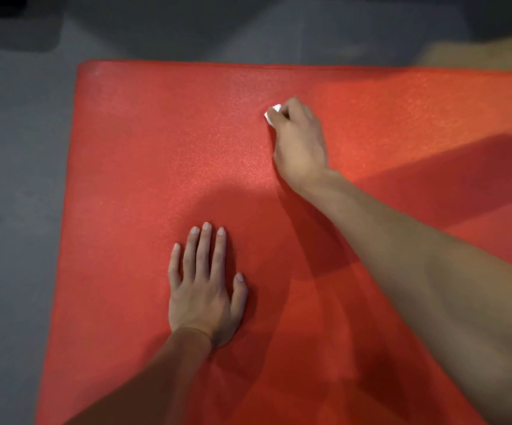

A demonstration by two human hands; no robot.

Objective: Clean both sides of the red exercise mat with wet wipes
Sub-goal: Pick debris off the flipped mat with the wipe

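Pressing, near: left hand (202, 289) laid flat, palm down, on the red exercise mat (156, 154); four fingers straight and close together, pointing away; thumb spread to the right; holding nothing; forearm entering from the bottom edge
Reaching, farther: right hand (299, 139) stretched forward toward the mat's far edge; arm running diagonally from the lower right; fingers curled tight around a wet wipe (271, 115), bunched small and held down against the mat surface
Mat position: spread flat on the grey floor (12, 179); far edge and left edge both in view; far left corner visible; both hands on its upper face
Hidden or cut off: most of the wipe buried under the curled fingers, only a white scrap showing at the fingertips; mat's right and near parts running out of view; underside not visible; right fingertips not visible
Hard to make out: tan blurred shape (475, 53) beyond the far right of the mat, not identifiable; dark patch at the far left corner of the floor, unclear
Count: two hands; one mat; one wipe
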